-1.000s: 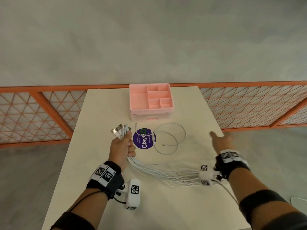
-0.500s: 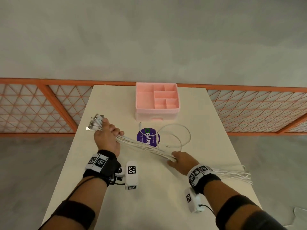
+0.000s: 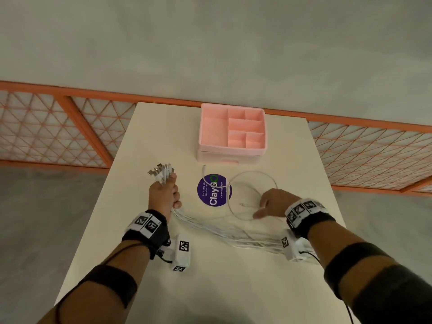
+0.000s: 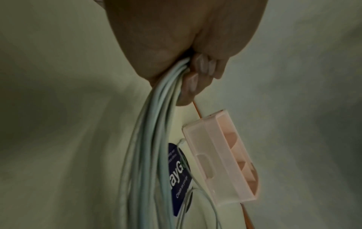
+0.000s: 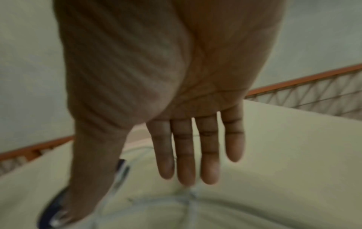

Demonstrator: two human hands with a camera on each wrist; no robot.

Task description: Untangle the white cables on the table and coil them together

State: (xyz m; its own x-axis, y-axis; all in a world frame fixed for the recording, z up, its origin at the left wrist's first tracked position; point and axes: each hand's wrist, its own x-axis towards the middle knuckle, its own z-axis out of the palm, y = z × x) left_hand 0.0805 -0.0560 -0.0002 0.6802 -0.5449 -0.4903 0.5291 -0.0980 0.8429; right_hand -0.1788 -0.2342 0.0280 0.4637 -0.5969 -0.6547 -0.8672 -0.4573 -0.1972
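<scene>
Left hand [image 3: 164, 195] grips cables [image 3: 224, 232]; right hand [image 3: 274, 203] flat above table [image 3: 145, 141].

Dim soft light, blurred wrist views

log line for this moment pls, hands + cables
left hand: grips cable bundle near plugs | right hand: open, fingers straight, over loose looped cable | pink organizer: untouched
</scene>
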